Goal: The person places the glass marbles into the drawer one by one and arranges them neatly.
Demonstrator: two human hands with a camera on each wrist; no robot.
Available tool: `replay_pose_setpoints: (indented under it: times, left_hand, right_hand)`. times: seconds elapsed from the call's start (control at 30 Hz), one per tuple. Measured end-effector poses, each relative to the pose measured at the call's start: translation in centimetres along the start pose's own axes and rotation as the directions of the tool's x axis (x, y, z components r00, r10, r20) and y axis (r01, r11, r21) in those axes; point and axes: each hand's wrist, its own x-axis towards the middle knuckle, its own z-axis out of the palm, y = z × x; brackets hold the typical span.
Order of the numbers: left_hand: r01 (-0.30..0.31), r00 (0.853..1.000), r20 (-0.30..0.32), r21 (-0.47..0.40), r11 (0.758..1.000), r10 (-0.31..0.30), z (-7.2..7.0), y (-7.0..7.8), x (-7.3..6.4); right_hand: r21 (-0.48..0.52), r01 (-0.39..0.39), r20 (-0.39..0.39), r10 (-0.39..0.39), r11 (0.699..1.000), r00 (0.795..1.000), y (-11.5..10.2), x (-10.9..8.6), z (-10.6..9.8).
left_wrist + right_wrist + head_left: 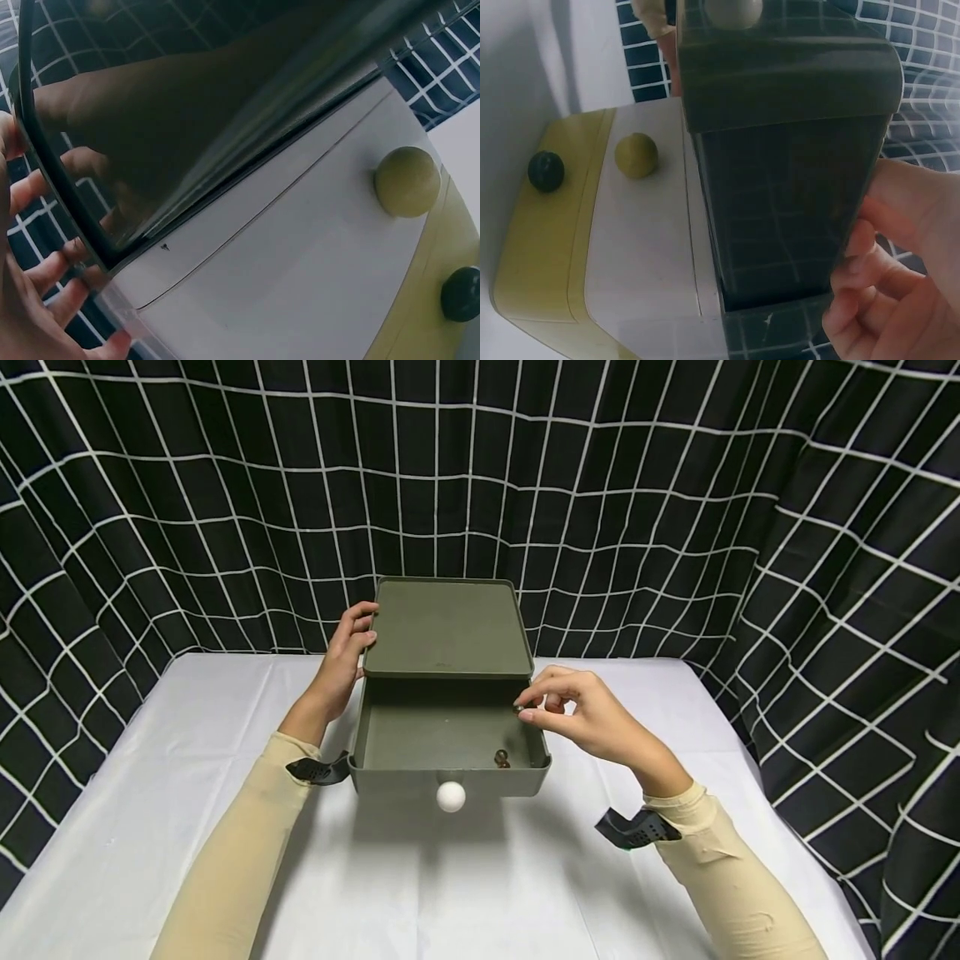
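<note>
A small drawer unit has its olive-green top drawer (405, 727) pulled out toward me, under a flat green lid (450, 627). Brown glassy marbles (501, 757) lie in the drawer's front right corner. Over the drawer's right wall, my right hand (581, 706) pinches a small shiny marble (519, 708) between thumb and fingertips. In the right wrist view the drawer hides those fingertips. My left hand (341, 664) rests along the unit's left side, its fingers extended and touching the edge. The left wrist view shows these fingers spread beside the casing.
Below the green drawer are a white drawer (262, 255) with a yellow-green knob (407, 181) and a yellow drawer (547, 255) with a dark knob (546, 171). A white knob (451, 797) fronts the open drawer. White cloth (465, 893) covers the table; a black gridded curtain (465, 460) surrounds it.
</note>
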Motion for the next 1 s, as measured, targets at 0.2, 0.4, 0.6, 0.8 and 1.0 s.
replay_pose_setpoints:
  times: [0.2, 0.4, 0.6, 0.8, 1.0]
  left_hand:
    - [0.002, 1.0, 0.002, -0.002, 1.0, -0.002, -0.07, 0.0, 0.05]
    - [0.008, 1.0, -0.005, -0.003, 1.0, -0.008, -0.04, -0.02, 0.0]
    - [0.005, 1.0, -0.004, -0.005, 1.0, -0.006, 0.03, 0.02, -0.04]
    - [0.002, 1.0, -0.008, -0.002, 1.0, -0.002, 0.04, -0.11, -0.05]
    - [0.003, 1.0, -0.015, -0.007, 1.0, -0.003, 0.07, -0.13, -0.05]
  right_hand:
    - [-0.002, -0.011, 0.011, 0.011, 1.0, 1.0, 0.15, 0.15, 0.07]
    - [-0.008, -0.024, 0.017, 0.024, 1.0, 1.0, 0.11, 0.16, 0.15]
    - [-0.012, -0.047, 0.018, 0.048, 0.999, 0.999, -0.03, -0.05, 0.02]
    - [-0.004, -0.032, 0.013, 0.032, 0.999, 0.999, -0.18, -0.39, -0.22]
    - [0.012, -0.019, 0.018, 0.019, 1.0, 1.0, -0.24, -0.62, -0.42]
